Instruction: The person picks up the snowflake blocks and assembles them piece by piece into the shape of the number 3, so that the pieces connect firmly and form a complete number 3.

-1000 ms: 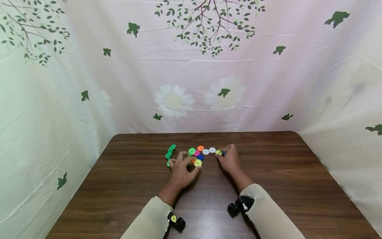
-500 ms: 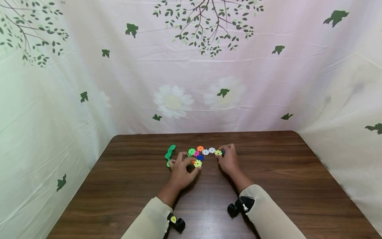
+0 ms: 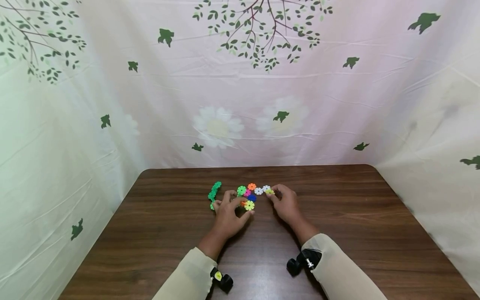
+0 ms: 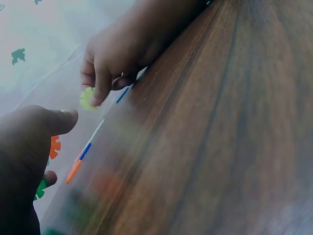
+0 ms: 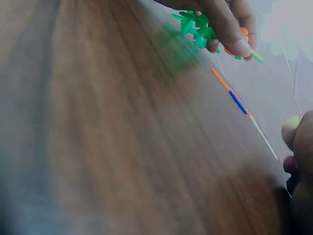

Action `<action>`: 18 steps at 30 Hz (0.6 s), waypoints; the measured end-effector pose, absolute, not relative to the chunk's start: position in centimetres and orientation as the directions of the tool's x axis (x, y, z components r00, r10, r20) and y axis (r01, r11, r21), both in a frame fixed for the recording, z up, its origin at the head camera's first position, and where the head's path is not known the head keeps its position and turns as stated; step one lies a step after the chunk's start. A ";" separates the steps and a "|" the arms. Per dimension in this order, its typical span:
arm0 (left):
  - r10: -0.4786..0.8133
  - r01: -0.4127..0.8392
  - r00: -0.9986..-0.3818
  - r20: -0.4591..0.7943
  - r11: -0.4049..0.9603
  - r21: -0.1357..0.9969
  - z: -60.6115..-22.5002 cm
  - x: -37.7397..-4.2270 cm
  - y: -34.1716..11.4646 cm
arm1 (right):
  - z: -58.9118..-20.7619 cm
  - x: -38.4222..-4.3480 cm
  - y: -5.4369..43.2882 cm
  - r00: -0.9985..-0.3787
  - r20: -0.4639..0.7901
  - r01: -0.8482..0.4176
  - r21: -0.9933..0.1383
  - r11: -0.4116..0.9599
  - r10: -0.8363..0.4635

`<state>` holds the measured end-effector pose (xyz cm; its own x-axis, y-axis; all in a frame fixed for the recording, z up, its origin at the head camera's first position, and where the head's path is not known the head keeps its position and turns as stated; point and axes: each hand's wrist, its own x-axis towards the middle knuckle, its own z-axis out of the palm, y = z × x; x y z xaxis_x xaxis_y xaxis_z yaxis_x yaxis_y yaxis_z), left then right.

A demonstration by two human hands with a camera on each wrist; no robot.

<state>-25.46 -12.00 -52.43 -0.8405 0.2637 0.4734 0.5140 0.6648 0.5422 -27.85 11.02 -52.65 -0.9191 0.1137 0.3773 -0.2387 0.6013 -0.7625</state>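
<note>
In the head view my left hand (image 3: 228, 214) curves around a yellow flower-shaped disc (image 3: 249, 205) and an orange disc (image 3: 243, 204), thumb and fingers at their edges. Part of its grip is hidden. My right hand (image 3: 286, 204) pinches another yellow flower disc (image 4: 88, 98) on edge between thumb and fingers, close to a white disc (image 3: 266, 188). A row of joined-looking discs lies between the hands: light green (image 3: 241, 190), pink (image 3: 247, 193), orange (image 3: 252, 186), blue (image 3: 252, 198) and white (image 3: 258, 191). Beneath the right hand, a blue disc (image 4: 122, 95) lies flat.
A curved chain of green discs (image 3: 212, 193) lies left of the left hand. The brown wooden table (image 3: 180, 233) extends around the hands, with a patterned cloth (image 3: 240, 96) hanging behind it and at both sides. Each wrist wears a black camera.
My right hand has shifted left with its yellow disc, bringing it beside the white disc and tilting it. The blue disc near that hand is now hidden in the head view. My left hand barely moves.
</note>
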 end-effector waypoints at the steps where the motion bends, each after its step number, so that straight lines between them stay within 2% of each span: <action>1: 0.265 0.513 -0.842 0.471 0.665 0.543 -52.4 -25.5 -12.0 | -52.7 -27.7 10.9 -0.917 0.387 -0.263 -0.767 0.585 0.095; 7: 0.277 0.529 -0.830 0.484 0.664 0.529 -52.4 -25.4 -12.1 | -52.8 -26.9 10.1 -0.910 0.414 -0.370 -0.800 0.472 -0.011; 18: 0.275 0.525 -0.835 0.477 0.658 0.540 -52.2 -25.4 -12.1 | -52.5 -26.4 9.7 -0.930 0.362 -0.363 -0.870 0.334 -0.067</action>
<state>-25.42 -12.13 -52.23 -0.8348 0.2749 0.4769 0.5251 0.6576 0.5402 -26.42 9.74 -52.52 -0.9299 -0.0674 0.3617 -0.3626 0.3345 -0.8699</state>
